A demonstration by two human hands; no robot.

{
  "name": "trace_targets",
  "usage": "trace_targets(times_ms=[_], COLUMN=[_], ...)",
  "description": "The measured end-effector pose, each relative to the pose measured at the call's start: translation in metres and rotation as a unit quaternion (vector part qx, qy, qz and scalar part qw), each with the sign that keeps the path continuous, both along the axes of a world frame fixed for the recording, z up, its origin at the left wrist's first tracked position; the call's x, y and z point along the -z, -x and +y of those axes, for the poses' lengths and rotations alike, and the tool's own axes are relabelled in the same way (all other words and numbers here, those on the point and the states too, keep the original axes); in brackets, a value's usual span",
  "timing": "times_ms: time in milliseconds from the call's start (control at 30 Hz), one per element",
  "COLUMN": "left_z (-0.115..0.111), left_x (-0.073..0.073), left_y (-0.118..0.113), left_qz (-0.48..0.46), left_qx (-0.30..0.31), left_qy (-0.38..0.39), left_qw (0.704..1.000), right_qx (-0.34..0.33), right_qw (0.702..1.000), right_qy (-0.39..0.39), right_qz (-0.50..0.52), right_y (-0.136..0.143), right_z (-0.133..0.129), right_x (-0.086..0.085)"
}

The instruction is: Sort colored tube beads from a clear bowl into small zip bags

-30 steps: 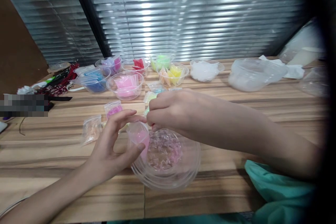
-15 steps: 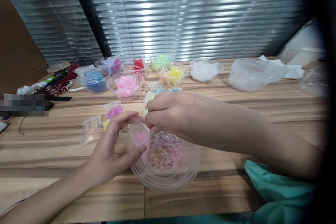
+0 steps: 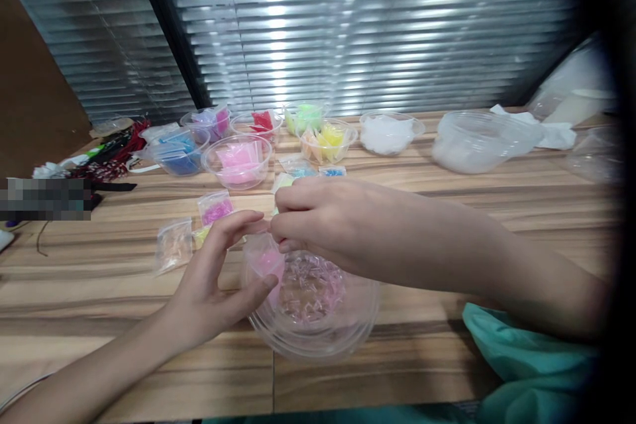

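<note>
A clear round bowl (image 3: 358,318) stands near the table's front edge, with small clear and pink pieces (image 3: 311,288) inside. At its left side is a small zip bag with pink contents (image 3: 268,264). My left hand (image 3: 218,278) curves around that bag, with the thumb at its lower edge and the fingertips by its top; the hand holds the bag. My right hand (image 3: 311,218) is closed above the bowl's back rim, its fingertips pinched at the bag's top edge. The back of the right hand covers part of the bowl.
Small bags (image 3: 173,245) lie left of the bowl. Behind stand bowls of blue (image 3: 179,154), pink (image 3: 238,162), yellow (image 3: 330,139) and white (image 3: 390,134) contents. Stacked clear bowls (image 3: 467,142) are at the back right, and dark and red cords (image 3: 114,159) at the left.
My right hand has shifted slightly left along the bag's top edge. My left hand has hardly moved.
</note>
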State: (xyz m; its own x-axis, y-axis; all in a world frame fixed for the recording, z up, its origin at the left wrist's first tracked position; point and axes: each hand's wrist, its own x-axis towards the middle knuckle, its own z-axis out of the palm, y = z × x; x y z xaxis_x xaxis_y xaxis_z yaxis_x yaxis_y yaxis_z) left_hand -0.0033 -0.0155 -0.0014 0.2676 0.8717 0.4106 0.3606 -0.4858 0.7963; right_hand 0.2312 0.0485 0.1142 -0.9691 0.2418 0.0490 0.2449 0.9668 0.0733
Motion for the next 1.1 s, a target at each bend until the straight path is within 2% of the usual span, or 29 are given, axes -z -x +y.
trace_targets(times_ms=[133,267,567,933,1100], left_z=[-0.0006,-0.0008,-0.0004,0.0,-0.0013], left_x=[0.0011,0.0001,0.0,-0.0021,-0.0024], left_y=[0.0008,-0.0001,-0.0012,-0.002,-0.0016], left_qz=[0.007,0.007,0.024,0.017,0.014], left_qx=[-0.005,-0.008,-0.022,-0.013,-0.011], left_qy=[0.0,0.003,-0.021,-0.01,-0.008], left_qw=[1.0,1.0,0.999,1.0,1.0], right_qx=[0.007,0.004,-0.035,0.0,-0.02], right_qw=[1.0,1.0,0.98,0.98,0.979], right_qy=[-0.018,0.012,0.131,0.146,0.133], right_qz=[-0.02,-0.007,0.147,0.135,0.154], right_y=[0.0016,0.0018,-0.0058,-0.0052,-0.0041], right_z=[-0.0009,-0.0008,0.0033,-0.0024,-0.0017], right_x=[-0.0024,-0.0024,0.0041,0.0009,0.0025])
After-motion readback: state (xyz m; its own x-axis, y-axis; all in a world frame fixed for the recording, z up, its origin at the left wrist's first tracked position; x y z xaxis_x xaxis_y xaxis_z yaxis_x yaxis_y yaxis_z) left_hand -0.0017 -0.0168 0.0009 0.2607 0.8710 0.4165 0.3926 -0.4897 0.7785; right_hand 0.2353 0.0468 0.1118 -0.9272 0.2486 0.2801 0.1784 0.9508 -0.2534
